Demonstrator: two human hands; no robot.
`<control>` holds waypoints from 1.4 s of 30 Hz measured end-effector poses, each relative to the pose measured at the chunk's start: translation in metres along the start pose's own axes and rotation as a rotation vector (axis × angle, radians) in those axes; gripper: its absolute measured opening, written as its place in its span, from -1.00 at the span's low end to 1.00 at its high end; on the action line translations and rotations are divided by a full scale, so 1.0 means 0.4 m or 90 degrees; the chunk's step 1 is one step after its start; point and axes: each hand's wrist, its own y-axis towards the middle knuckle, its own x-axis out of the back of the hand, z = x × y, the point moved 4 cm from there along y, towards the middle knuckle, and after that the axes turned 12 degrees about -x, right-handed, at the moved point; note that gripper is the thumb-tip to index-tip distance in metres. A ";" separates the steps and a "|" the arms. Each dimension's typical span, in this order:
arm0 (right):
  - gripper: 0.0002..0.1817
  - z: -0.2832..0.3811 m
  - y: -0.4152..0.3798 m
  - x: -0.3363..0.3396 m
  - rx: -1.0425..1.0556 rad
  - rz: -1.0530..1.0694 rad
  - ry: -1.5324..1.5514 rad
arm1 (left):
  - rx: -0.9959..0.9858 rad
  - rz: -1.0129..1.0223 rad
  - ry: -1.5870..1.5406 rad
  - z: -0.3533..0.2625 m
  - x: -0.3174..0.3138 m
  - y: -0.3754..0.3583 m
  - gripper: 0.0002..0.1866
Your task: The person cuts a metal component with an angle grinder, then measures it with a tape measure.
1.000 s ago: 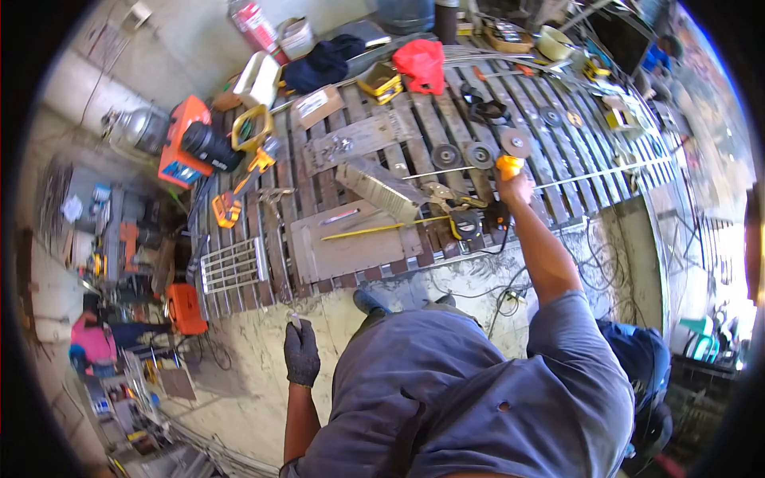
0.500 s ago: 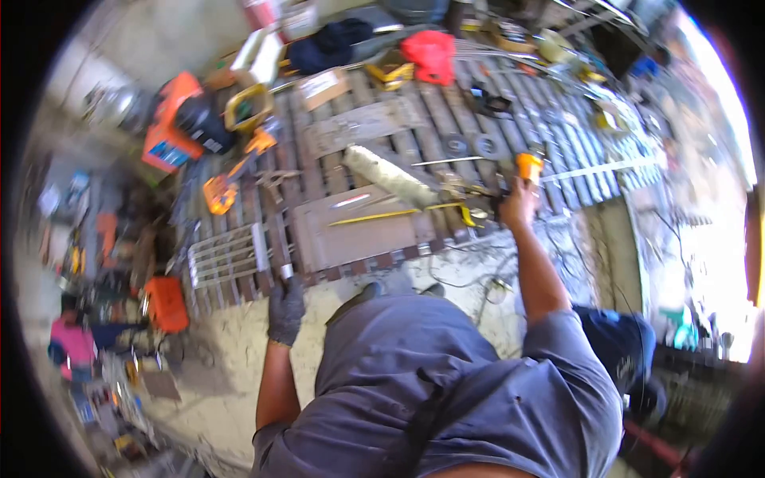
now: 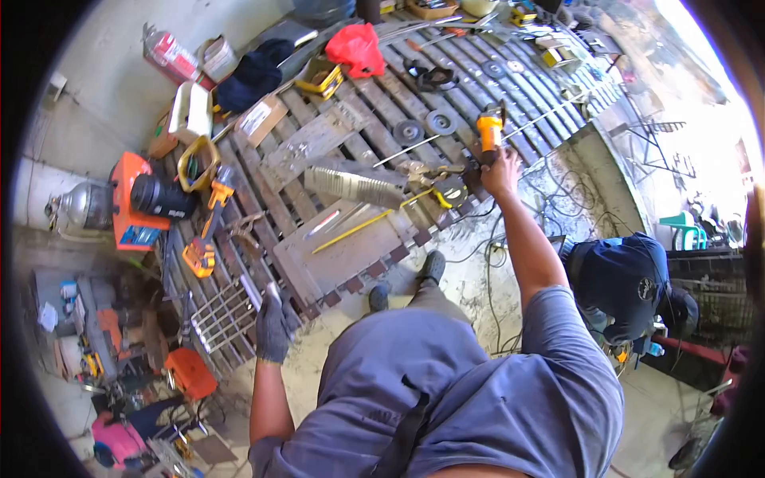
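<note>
My right hand (image 3: pixel 500 174) is bare and wrapped around the dark body of an orange angle grinder (image 3: pixel 490 131), at the near edge of a slatted metal workbench (image 3: pixel 382 92). On my left hand (image 3: pixel 275 327) is a dark grey glove. Its fingers point forward, beside a welded metal grid (image 3: pixel 219 323) at the bench's left end; its palm is hidden. Between the hands, a tape measure (image 3: pixel 450 193) lies with its yellow blade drawn out over a flat metal plate (image 3: pixel 343 251). A ribbed, light-coloured piece (image 3: pixel 355 185) and a locking clamp (image 3: pixel 426 171) are close by.
An orange cordless tool (image 3: pixel 209 223), an orange box (image 3: pixel 131 199) and a black cylinder (image 3: pixel 163 197) are at the left. Grinding discs (image 3: pixel 441 122) and a red bag (image 3: pixel 355 49) lie farther back. Cables (image 3: pixel 490 279) trail on the floor. A person in dark blue (image 3: pixel 617 279) crouches at right.
The view has turned, so the bench appears rotated and shifted left. My left hand is now closer to the grid. My right hand still holds the grinder.
</note>
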 end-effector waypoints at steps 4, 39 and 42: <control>-0.14 0.091 -0.152 0.029 0.303 0.149 0.096 | -0.045 -0.074 -0.066 0.003 -0.071 0.029 -0.69; -0.18 0.150 -0.872 0.274 -0.033 0.353 0.397 | -0.204 0.249 -0.318 -0.321 -0.288 0.259 -0.67; -0.22 0.226 -0.873 0.356 -0.001 0.275 0.379 | -0.205 0.297 -0.456 -0.366 -0.356 0.264 -0.56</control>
